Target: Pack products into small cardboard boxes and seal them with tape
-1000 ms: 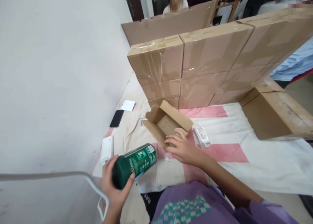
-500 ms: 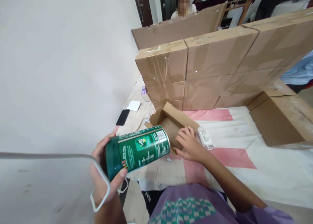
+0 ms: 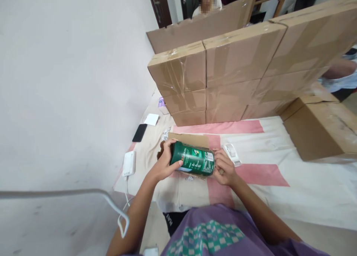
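My left hand [image 3: 163, 166] is closed around the dark lid end of a green canister [image 3: 195, 160], thumb along its near side. The canister lies sideways over a small open cardboard box [image 3: 192, 138], its printed label and barcode facing up. Most of the box is hidden beneath it; a flap shows behind. At the canister's base end, my right hand [image 3: 225, 168] has its fingers curled on the box's end; the exact grip is partly hidden. Just beyond that hand sits a white plastic item [image 3: 232, 154] on the cloth.
Stacked, taped cartons [image 3: 231, 62] form a wall at the back. An open carton [image 3: 315, 129] stands at right. Along the left lie a black phone [image 3: 140, 133], a white card [image 3: 151, 119] and a white power bank [image 3: 129, 163] with its cable. Another person [image 3: 208, 5] is behind the cartons.
My left hand has brought the canister right and down from the left, onto the small box. The right hand's fingers have curled at the box's end. The power bank has come into view.
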{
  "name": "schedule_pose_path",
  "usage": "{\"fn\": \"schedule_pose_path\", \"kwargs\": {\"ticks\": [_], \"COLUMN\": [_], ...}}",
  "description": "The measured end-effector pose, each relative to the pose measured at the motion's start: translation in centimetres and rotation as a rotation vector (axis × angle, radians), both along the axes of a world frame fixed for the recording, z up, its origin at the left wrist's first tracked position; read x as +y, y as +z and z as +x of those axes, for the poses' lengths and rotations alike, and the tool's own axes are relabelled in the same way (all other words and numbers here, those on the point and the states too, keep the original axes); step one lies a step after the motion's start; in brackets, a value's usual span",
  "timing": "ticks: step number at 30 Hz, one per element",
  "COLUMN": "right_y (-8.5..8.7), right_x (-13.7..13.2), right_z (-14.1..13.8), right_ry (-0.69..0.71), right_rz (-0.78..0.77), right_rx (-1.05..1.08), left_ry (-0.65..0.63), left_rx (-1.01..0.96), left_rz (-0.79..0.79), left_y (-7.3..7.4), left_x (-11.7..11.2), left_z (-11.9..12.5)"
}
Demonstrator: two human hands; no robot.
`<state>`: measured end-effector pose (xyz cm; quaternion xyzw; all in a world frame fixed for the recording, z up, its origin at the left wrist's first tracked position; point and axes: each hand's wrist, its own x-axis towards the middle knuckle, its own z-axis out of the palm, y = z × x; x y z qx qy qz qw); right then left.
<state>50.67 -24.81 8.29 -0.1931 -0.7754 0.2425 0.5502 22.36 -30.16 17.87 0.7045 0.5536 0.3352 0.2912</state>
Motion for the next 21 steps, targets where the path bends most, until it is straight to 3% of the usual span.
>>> {"fn": "schedule_pose_path", "kwargs": {"ticks": [4,8,15,17,19,21], "right_y": [-1.2,-2.1,-2.8,-3.2,-3.4,-3.1], "right_x": [-0.3,-0.7,-0.8,-1.2,-1.7,-2.1], "right_z": [0.4,0.2,0.1,0.0,-0.3,-0.4], "right_ry": [-0.03,-0.043,-0.13,-0.242,-0.325,-0.285], "right_rz": [-0.026,-0.028,-0.067,-0.188,-0.403,-0.653], "right_rx": [-0.035,-0.028,-0.032,-0.031,0.035,0.162], "left_ry": [0.091,0.149,0.008,0.018,0.055,0.108], "left_rx": [0.089,0.09,0.355,0.402,0.432,0.467], "left_rz": [-0.259,-0.391,-0.439,-0.412,-0.382,-0.233], "left_y": [-0.4,-0.8,-3.1,-3.4,-3.3,-3.0], "left_x": [-0.6,-0.6,1.0,1.0,0.5,-0.6], "left_z": [-0.5,-1.3,0.2,0.9,1.3,1.3]}}
